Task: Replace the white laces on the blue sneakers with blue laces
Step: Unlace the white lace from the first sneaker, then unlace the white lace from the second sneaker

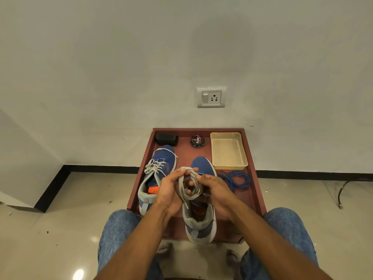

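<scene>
Two blue sneakers stand on a low reddish-brown table [254, 178]. The left sneaker [161, 158] still carries its white lace, tied loosely. The right sneaker [199, 223] shows no lace in the part I can see; my hands hide its eyelets. Above it I hold a loose white lace [190, 188] gathered into loops. My left hand [171, 190] grips the loops from the left, and my right hand [214, 188] grips them from the right. A coiled blue lace [236, 180] lies on the table to the right of the right sneaker.
A shallow beige tray [228, 151] stands at the table's back right. A round polish tin [197, 141] and a black brush [166, 139] sit along the back edge. The table stands against a white wall with a socket [211, 97]. My knees flank the table's front.
</scene>
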